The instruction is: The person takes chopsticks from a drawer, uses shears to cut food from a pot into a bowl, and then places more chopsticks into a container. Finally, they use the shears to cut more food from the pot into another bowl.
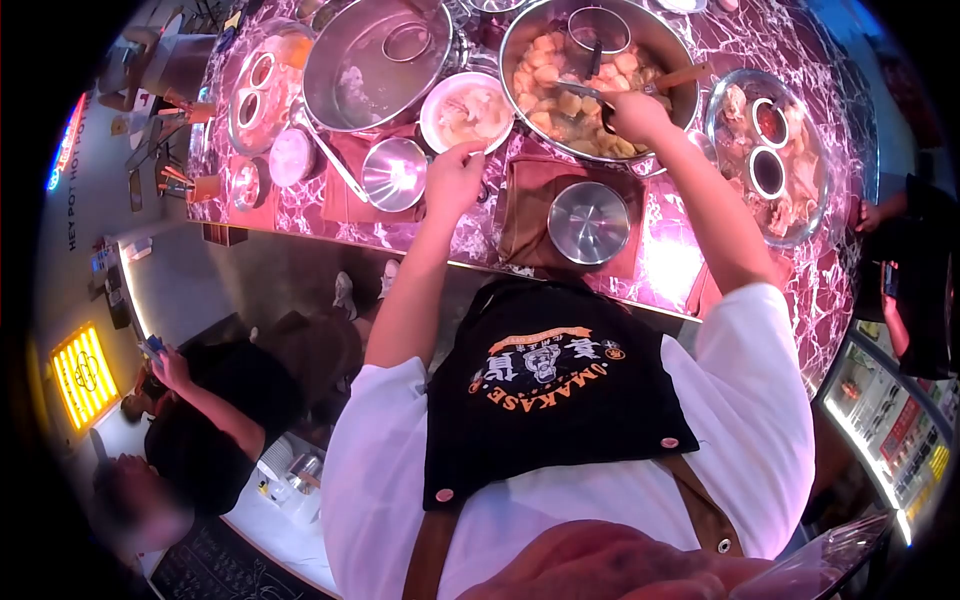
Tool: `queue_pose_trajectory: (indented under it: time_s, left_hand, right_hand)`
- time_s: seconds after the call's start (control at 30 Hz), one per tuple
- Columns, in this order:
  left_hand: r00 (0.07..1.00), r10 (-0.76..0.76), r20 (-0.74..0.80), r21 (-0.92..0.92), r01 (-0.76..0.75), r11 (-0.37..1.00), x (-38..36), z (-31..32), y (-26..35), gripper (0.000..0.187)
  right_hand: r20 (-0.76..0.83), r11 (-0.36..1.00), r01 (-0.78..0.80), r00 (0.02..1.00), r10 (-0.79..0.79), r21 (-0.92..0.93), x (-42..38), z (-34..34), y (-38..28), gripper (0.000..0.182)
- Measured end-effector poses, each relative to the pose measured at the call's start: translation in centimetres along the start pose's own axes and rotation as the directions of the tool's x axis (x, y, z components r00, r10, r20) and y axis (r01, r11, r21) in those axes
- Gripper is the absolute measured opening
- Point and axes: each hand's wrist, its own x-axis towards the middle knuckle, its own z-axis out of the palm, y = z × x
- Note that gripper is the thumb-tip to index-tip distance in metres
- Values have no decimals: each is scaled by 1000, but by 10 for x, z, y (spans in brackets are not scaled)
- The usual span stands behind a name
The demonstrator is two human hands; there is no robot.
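Note:
My left hand (458, 178) is closed at the near rim of a white bowl (466, 147) that has pale food in it. The bowl is between two large metal pots. With my right hand (636, 117) I grip dark-handled tongs (575, 90), which reach into the right pot (687, 108) among chunks of yellowish food (545, 75) in broth. A ladle (598, 30) and a wooden-handled utensil (683, 75) also rest in that pot. An empty metal bowl (588, 223) sits on a brown cloth in front of me.
The left pot (345, 120) holds cloudy liquid and a strainer. Beside it are a shiny metal bowl (394, 175) and a lidded white container (292, 158). Platters with sauce cups stand at the left (235, 125) and right (712, 120). People are around the table.

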Motion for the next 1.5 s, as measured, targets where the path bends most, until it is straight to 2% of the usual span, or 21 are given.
queue_pose_trajectory:
  time_s: [0.17,0.23,0.33,0.37,0.43,0.47,0.5,0.53,0.57,0.63,0.7,0.83,0.93,0.97,1.03,1.17,1.23,1.33,1.37,1.43,1.5]
  left_hand:
    - [977,211,-5,250,-203,947,34,5,21,25]
    - [975,222,17,251,-219,943,44,15,22,25]
    - [971,230,63,198,-238,951,54,33,20,24]
    - [970,233,72,196,-243,950,58,38,15,24]
    - [975,223,-18,-23,-224,974,60,44,3,24]
    - [975,223,-18,-25,-223,974,60,46,-3,24]
    - [992,114,-47,-104,-118,988,60,46,-9,24]
    - [998,1,-68,-185,-13,983,58,45,-10,23]
    - [998,-1,-70,-187,-12,982,56,42,-11,23]
    - [997,-1,-77,-298,-22,954,48,35,-10,24]
    - [996,-3,-89,-312,-26,950,43,32,-10,23]
    - [994,-7,-112,-359,-34,933,38,29,-12,23]
    - [996,-36,-80,-421,-1,907,35,26,-19,23]
    - [996,-39,-78,-423,2,906,34,25,-21,23]
    - [997,-20,-74,-432,-14,902,34,25,-24,23]
    - [995,-14,-99,-448,-32,893,32,26,-25,23]
    - [995,-51,-84,-465,6,885,31,26,-22,23]
    - [993,-97,-68,-432,58,900,26,22,-11,25]
    - [993,-92,-72,-427,53,903,26,20,-5,25]
    - [994,-104,-37,-381,82,921,24,13,2,25]
    - [996,-67,-64,-370,38,928,31,12,-2,25]
  right_hand:
    - [-172,995,91,982,-83,40,-76,-24,11,51]
    - [-188,994,109,977,-104,13,-91,-27,7,53]
    - [-266,973,181,940,-213,-140,-102,-26,-5,58]
    - [-266,975,172,942,-204,-137,-106,-28,-8,58]
    - [-217,985,141,963,-160,-102,-112,-39,-14,60]
    - [-258,990,127,956,-137,-56,-108,-36,-4,60]
    - [-258,990,128,956,-138,-58,-99,-38,-1,60]
    - [-199,999,14,980,-21,-39,-88,-42,2,59]
    - [-138,994,-102,986,98,-25,-74,-44,5,58]
    - [13,983,-182,983,182,17,-26,-35,14,55]
    - [67,966,-258,964,257,6,19,-22,8,56]
    - [77,987,-162,984,160,16,38,-11,-20,54]
    - [-35,992,72,997,-76,-100,3,-10,-24,44]
    - [-31,992,72,997,-75,-101,-9,-19,-20,44]
    - [195,973,95,979,-53,-212,-23,-41,-9,42]
    - [105,988,27,994,-11,-155,-9,-49,3,46]
    - [-23,988,-155,988,155,-2,8,-51,-16,42]
    - [25,981,-195,981,195,8,48,-26,-31,39]
    - [20,981,-193,981,193,13,59,-18,-26,39]
    - [130,998,-8,991,0,59,73,4,-18,37]
    - [110,998,-34,993,29,46,59,12,-3,39]
